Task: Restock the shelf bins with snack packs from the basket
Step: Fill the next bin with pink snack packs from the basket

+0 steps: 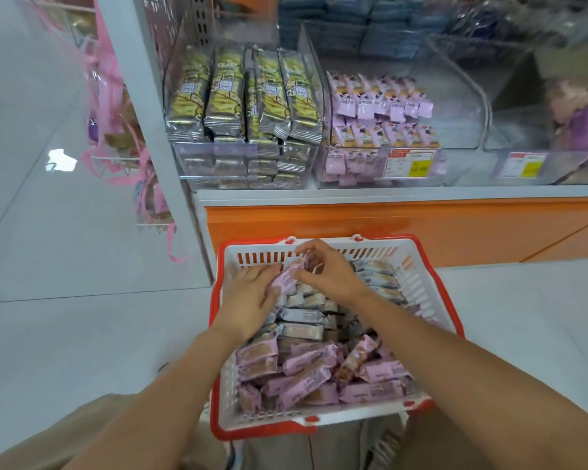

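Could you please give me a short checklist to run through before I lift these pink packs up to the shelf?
1. Grip: the left hand and the right hand both hold the pink packs over the far end of the basket: ok.
2. Number of packs held: the hands cover them: cannot tell.
3. Matching bin: it already holds the same kind of pink packs: ok.
4. Room in the bin: its right part is bare: ok.
5. Sorting: grey packs lie just beside the grip; whether any came along: cannot tell.
6. Stock left: many loose packs remain at the basket's near end: ok.
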